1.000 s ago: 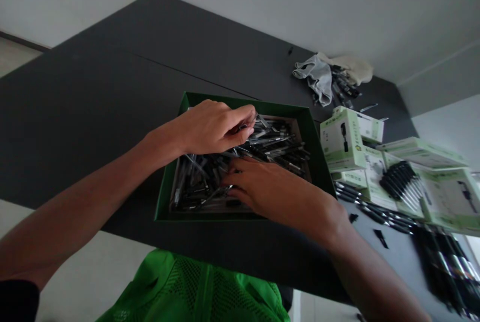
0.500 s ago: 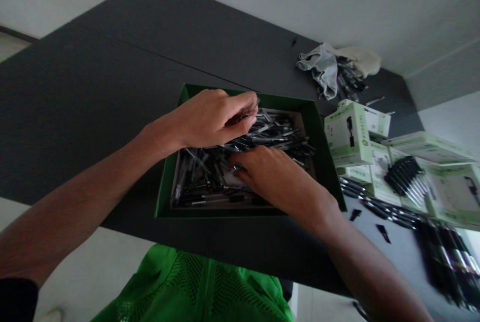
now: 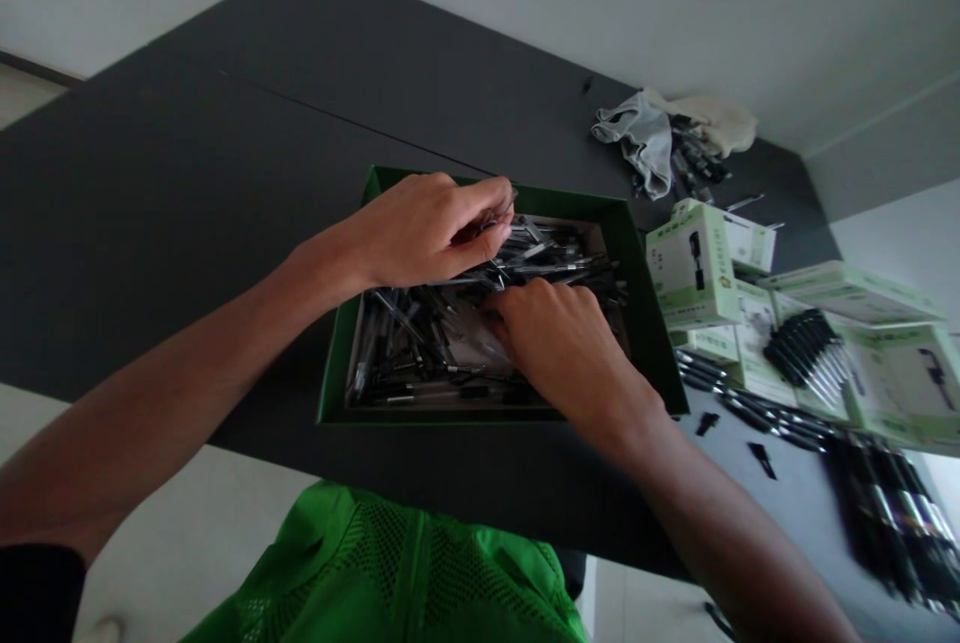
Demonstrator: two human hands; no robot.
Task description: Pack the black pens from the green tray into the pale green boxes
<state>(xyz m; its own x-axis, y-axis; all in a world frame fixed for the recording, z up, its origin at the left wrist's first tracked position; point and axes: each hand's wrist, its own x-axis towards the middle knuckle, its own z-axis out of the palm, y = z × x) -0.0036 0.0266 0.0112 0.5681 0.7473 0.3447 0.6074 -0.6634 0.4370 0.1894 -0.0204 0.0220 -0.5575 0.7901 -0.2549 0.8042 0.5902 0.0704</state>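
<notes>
A green box [image 3: 652,323] lies in front of me, filled with a jumbled heap of black and clear pens [image 3: 405,318]. Over its far left part my left hand [image 3: 431,228] is closed, with thin, dark see-through pens showing at the fingertips. Lower down, my right hand [image 3: 559,343] reaches into the heap with curled fingers. Those fingertips are hidden by the hand itself, so what they grip, if anything, cannot be made out. Beside them a patch of clear plastic [image 3: 476,338] shows among the pens.
Green-and-white pen cartons [image 3: 694,263] stack up right of the box. Rows of black pens [image 3: 889,513] and small black clips [image 3: 763,460] lie nearby. A grey cloth [image 3: 645,138] sits at the back beside more loose pens. The dark table [image 3: 225,163] stretches left.
My right hand has shifted slightly up and right within the heap, uncovering more clear plastic. The left hand stays nearly in place, still closed.
</notes>
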